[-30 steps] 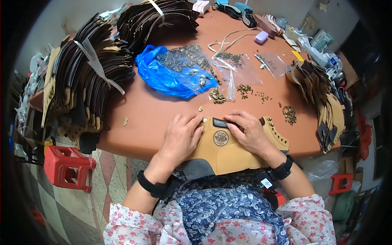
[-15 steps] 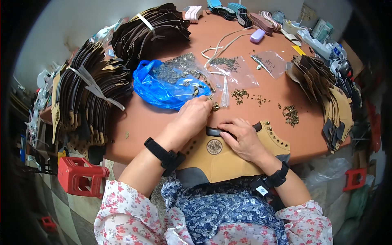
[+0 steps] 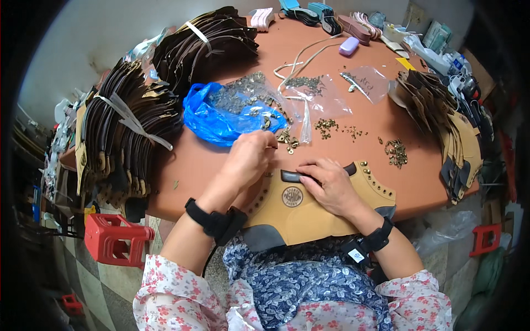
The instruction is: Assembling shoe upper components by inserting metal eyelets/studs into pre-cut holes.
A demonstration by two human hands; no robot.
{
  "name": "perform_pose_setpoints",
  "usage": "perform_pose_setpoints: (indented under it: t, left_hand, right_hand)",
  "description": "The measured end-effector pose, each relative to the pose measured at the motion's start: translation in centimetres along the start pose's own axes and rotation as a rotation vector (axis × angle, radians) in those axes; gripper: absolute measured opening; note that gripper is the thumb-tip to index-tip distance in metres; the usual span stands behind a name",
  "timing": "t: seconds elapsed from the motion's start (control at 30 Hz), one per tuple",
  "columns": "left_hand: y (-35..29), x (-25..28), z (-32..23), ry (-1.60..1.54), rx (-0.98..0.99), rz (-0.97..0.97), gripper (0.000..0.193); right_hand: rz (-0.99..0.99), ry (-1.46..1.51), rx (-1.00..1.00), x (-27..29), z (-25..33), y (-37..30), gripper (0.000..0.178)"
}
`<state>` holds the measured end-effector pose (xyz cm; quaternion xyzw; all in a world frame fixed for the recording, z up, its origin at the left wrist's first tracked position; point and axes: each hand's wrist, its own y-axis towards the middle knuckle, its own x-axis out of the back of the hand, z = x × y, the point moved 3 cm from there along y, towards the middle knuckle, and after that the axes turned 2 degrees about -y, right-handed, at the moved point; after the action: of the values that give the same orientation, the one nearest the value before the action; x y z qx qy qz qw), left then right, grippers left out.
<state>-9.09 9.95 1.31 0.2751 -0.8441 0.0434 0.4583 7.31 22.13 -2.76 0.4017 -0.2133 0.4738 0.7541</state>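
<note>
A tan shoe upper [image 3: 309, 220] with dark grey corner patches and a round printed mark lies at the table's near edge, partly over my lap. My right hand [image 3: 329, 185] grips its dark padded collar [image 3: 290, 176], thumb and fingers closed at the edge. Brass eyelets or hooks [image 3: 371, 177] line the upper's right edge; small holes run along its left edge. My left hand [image 3: 251, 157] is closed in a pinch just above that left corner. Whatever sits between its fingertips is too hidden to make out. Beside it lies a small pile of brass hooks [image 3: 287, 140].
A blue plastic bag [image 3: 212, 124] of metal pieces lies beyond my left hand. Small brass piles [image 3: 395, 153] and clear bags [image 3: 326, 99] spread to the right. Tied stacks of dark uppers [image 3: 130, 129] stand left, more tan uppers [image 3: 461, 140] right. A red stool [image 3: 116, 243] stands below.
My left hand has drawn back from the brass hooks, a little left toward the upper, uncovering more of the pile. My right hand keeps its hold on the collar.
</note>
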Motion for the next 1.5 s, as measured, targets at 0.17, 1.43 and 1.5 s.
perform_pose_setpoints:
  t: [0.17, 1.43, 1.5]
  left_hand:
    - [-4.8, 2.6, 0.5, -0.167, 0.018, -0.024, 0.012]
    - [-8.1, -2.2, 0.7, -0.208, 0.005, -0.209, 0.013]
    - [-8.1, -2.3, 0.7, -0.214, 0.001, -0.214, 0.014]
  right_hand:
    - [0.006, 0.006, -0.029, 0.4, -0.1, -0.1, 0.020]
    - [0.195, -0.176, 0.132, 1.1, 2.8, 0.5, 0.035]
    - [0.263, -0.260, 0.234, 1.3, 4.2, 0.7, 0.044]
